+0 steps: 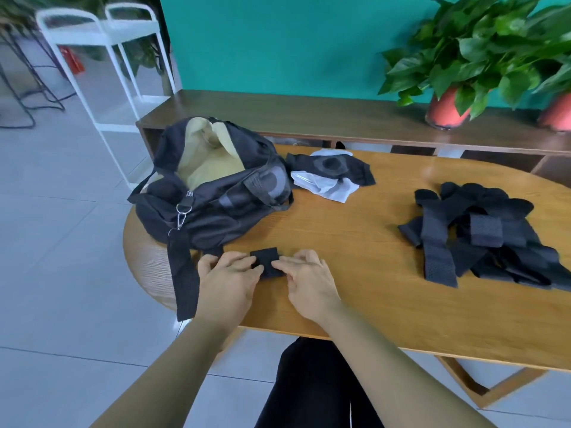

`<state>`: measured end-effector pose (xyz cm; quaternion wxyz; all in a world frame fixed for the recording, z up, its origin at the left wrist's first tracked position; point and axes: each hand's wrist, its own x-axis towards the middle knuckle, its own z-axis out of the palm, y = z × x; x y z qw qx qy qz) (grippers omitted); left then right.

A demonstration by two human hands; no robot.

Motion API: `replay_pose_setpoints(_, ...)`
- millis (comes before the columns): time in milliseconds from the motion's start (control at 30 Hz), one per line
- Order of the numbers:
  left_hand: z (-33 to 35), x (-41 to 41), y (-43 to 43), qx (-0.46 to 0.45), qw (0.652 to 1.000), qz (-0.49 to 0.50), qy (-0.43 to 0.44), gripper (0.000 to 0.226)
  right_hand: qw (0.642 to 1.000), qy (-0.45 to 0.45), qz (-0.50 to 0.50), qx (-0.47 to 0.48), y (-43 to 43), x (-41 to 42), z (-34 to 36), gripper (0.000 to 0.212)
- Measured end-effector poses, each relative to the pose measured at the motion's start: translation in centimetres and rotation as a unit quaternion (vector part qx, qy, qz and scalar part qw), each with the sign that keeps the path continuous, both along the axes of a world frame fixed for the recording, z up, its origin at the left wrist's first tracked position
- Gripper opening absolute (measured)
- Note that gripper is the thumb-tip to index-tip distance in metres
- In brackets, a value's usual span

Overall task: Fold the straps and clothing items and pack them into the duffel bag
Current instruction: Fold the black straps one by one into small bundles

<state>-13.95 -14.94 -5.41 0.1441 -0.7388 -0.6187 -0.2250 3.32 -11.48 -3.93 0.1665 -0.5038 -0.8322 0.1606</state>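
Far left on the counter (pixel 355 251): duffel bag (pixel 216 208) gaping open. At the near edge, left grip (pixel 227 278) and right grip (pixel 309 281) pinch opposite ends of a small folded strap (pixel 267 263) lying flat. Clothing (pixel 329 174) sits behind, and the loose strap pile (pixel 482 239) is far right.

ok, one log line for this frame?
phase: fold | left hand: pinches folded black strap | right hand: pinches same strap | duffel bag: open | strap pile: loose, right side | clothing: beside bag
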Motion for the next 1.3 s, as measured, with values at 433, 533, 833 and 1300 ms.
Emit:
replay_pose_setpoints(433,0.6,-0.9,0.1,0.019,0.997,0.073,0.035,0.027,1.0,-0.004,0.004,-0.003,0.7,-1.5,0.5,0.066)
replay_pose_setpoints(533,1.0,0.3,0.4,0.025,0.998,0.051,0.034,0.03,1.0,0.002,-0.018,0.003,0.9,0.2,0.5,0.068)
replay_pose_setpoints(833,2.7,10.0,2.7,0.004,0.998,-0.061,0.027,0.026,0.993,0.0,-0.113,0.04,0.6,10.0,1.6,0.063)
replay_pose_setpoints(1300,3.8,27.3,8.5,-0.102,0.987,-0.121,-0.017,0.04,0.926,0.059,-0.341,0.15,1.9,24.7,0.7,0.049)
